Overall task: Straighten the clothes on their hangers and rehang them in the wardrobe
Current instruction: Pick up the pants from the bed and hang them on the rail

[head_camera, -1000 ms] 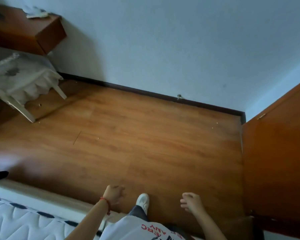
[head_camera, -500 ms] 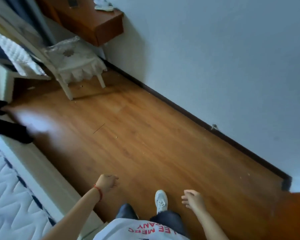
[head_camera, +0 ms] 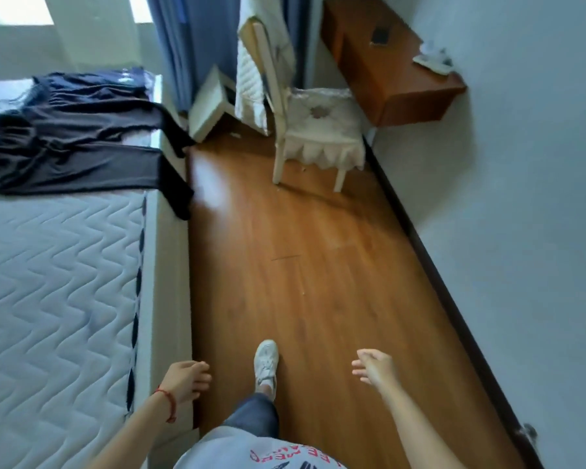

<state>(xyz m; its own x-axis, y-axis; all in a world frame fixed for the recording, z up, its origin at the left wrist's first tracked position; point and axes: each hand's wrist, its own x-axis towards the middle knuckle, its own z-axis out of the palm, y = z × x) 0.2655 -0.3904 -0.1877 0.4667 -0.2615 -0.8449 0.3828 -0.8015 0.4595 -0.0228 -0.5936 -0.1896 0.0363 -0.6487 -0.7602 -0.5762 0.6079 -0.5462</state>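
Since a second ago the view has swung left, away from the wardrobe door, so the bed [head_camera: 65, 282] and the dark clothes [head_camera: 82, 140] lying on it now show, along with a chair [head_camera: 312, 130] and a wall-hung cabinet [head_camera: 386, 69] at the far end of the room. Both hands are free: the left hand [head_camera: 186, 379] hangs with its fingers loosely curled beside the bed edge, holding nothing, and the right hand [head_camera: 374, 367] reaches forward with its fingers relaxed and spread, also holding nothing. One white shoe [head_camera: 266, 365] steps ahead on the wooden floor [head_camera: 318, 265]. The clothes lie ahead and to the left of the hands, well apart from them, spread across the far end of the bed with one dark strip draping over its edge toward the floor. The left hand is on the nearer side. No hanger can be made out among them.
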